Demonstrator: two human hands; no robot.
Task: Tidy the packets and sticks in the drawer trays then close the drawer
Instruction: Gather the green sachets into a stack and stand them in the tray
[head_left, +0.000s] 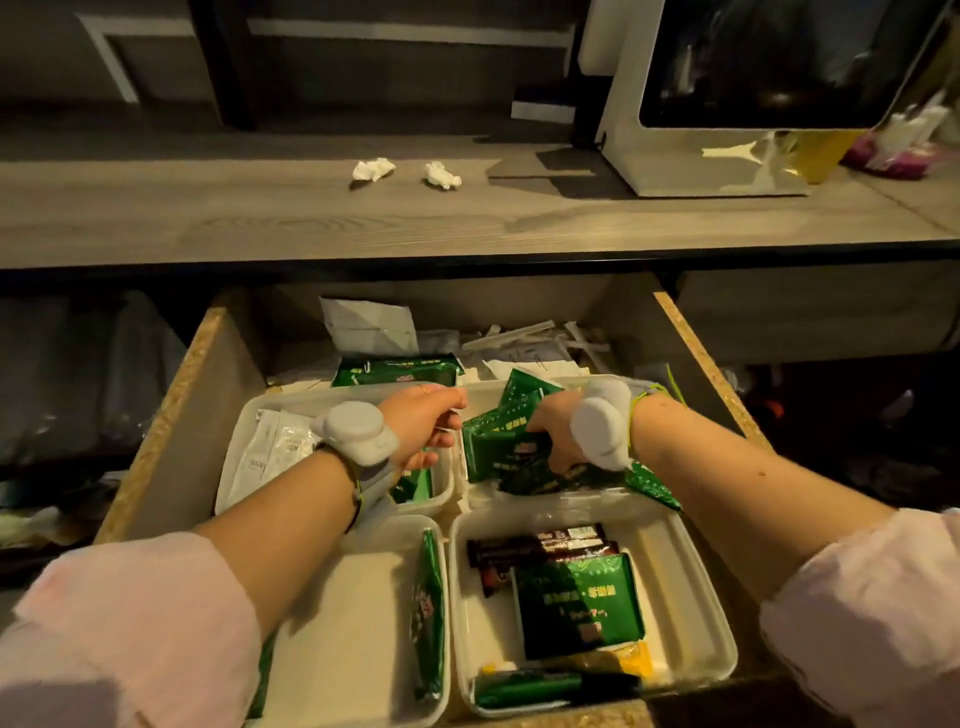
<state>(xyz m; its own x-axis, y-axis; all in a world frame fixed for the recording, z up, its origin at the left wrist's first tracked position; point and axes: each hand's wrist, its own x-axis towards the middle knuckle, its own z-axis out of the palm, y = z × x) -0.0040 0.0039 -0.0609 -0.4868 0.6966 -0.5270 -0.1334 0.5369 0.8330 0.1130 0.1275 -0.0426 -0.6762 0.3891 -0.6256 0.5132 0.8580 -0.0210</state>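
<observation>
The open drawer (171, 415) holds several white trays. My right hand (553, 434) grips a bunch of green packets (498, 447) in the back right tray (540, 499). My left hand (423, 421) hovers over the back left tray (234, 462) with fingers curled, pinching something thin and white; white sachets (275, 447) lie in that tray. The front right tray (691, 566) holds brown sticks (540, 543), a green packet (576, 603), a yellow sachet and a dark green stick (550, 686). A green packet (428, 613) stands on edge in the front left tray (353, 623).
Loose white sachets, paper-wrapped sticks (530, 338) and a green packet (397, 371) lie at the drawer's back. On the wooden counter (260, 208) above sit two crumpled tissues (374, 169) and a white appliance (727, 93). Dark shelves flank the drawer.
</observation>
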